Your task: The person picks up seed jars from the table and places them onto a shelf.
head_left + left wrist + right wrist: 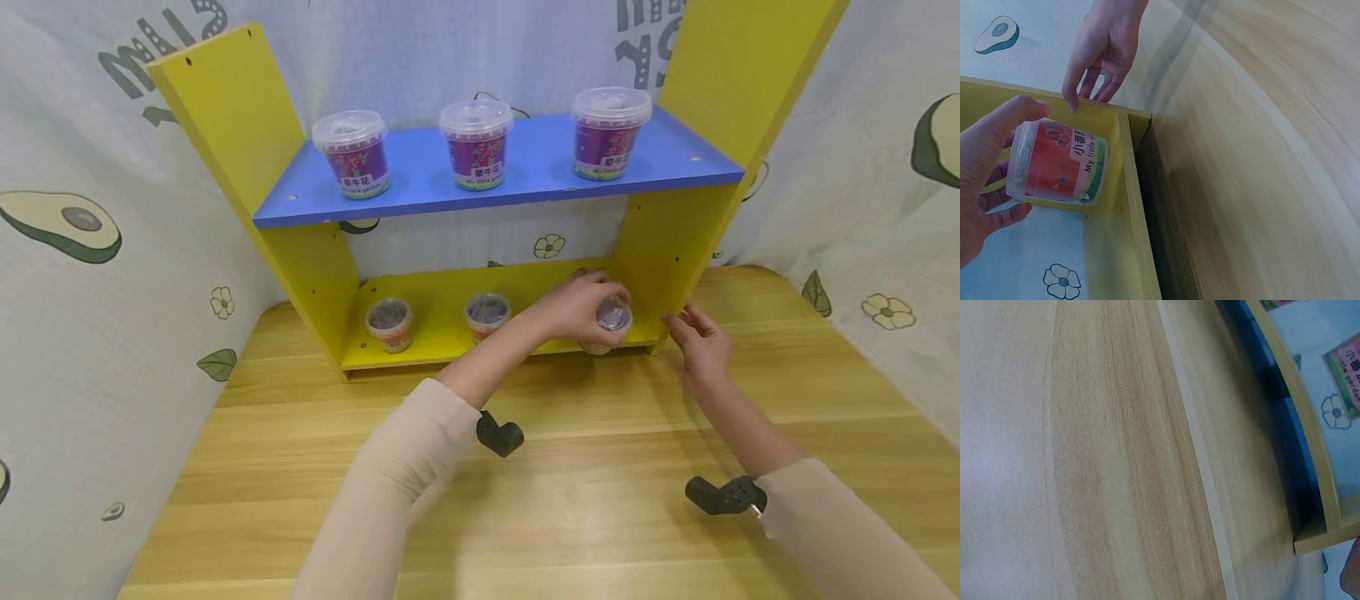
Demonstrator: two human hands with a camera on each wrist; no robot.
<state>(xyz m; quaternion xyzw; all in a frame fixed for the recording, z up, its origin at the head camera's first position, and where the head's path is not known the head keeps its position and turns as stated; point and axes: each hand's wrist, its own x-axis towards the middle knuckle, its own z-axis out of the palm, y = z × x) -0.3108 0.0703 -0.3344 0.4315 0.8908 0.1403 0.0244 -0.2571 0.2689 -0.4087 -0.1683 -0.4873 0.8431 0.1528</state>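
My left hand (581,308) holds a clear-lidded plastic cup (612,315) at the right end of the lower yellow shelf board. In the left wrist view, the thumb and fingers of the left hand (985,169) curl around the lid end of this cup (1063,162), which has a red label reading "My little...". My right hand (703,343) touches the front edge of the shelf unit's right yellow side panel (686,225) with its fingertips. Only a bit of the right hand (1351,575) shows in the right wrist view.
Two similar cups, one left (390,323) and one central (486,315), stand on the lower board. Three purple-labelled cups stand on the blue upper board (420,200): left (352,154), middle (477,143), right (610,133). The unit stands on a wooden table (585,500) before a patterned cloth.
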